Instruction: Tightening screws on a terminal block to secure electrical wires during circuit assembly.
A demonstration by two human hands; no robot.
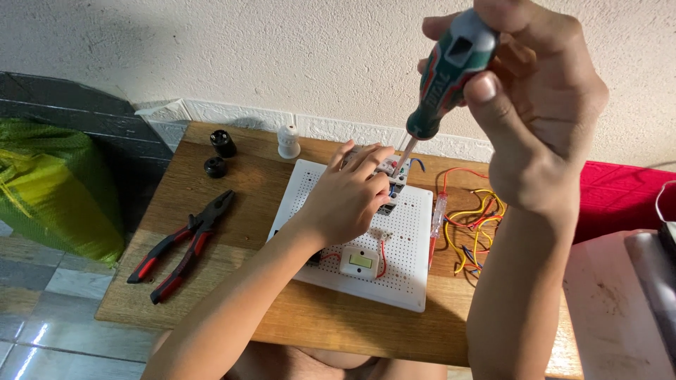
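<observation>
1. Head view: the right hand (542,119) is closed tightly around the green and black handle of a screwdriver (443,74), held high, with its shaft slanting down and left to a small white breaker block (389,176) at the far edge of a white perforated board (405,239).
2. The left hand (345,197) lies flat on the board, fingers spread loosely, their tips pressing on the breaker block; it grasps nothing and hides the block's left side.
3. A white switch (360,262) with red wiring sits at the board's near edge.
4. Right of the board lie a clear tester screwdriver (436,225) and a tangle of coloured wires (475,225).
5. Left on the wooden table (232,295) are red-handled pliers (184,246), two black lamp sockets (220,151) and a white lamp holder (288,142).
6. A green sack (53,190) stands far left.
</observation>
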